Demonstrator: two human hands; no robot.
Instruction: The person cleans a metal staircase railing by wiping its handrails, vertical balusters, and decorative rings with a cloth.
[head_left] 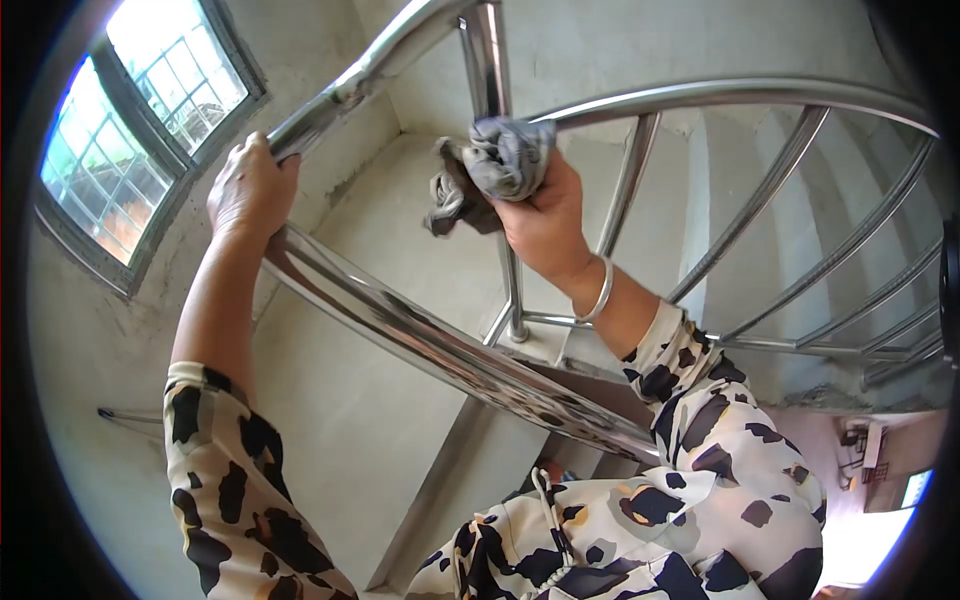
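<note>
1. Far left, a barred window (pixel 180 85) is set in the wall, well apart from the hands.
2. Left hand (pixel 255 190): closed around the metal handrail (pixel 370 65) at its bend; a smooth, polished surface could let this grip slide if weight leans on it.
3. Middle: the grey cloth (pixel 508 160) is bunched in front of the upright post (pixel 487 70), whether touching I cannot tell; its loose left fold could snag there.
4. Right hand (pixel 545 215): gripping the cloth from the right; a loosened pinch could drop it down the stairwell.
5. Right: the bangle (pixel 604 290) could knock nearby bars (pixel 628 185) if the wrist swings.
</note>
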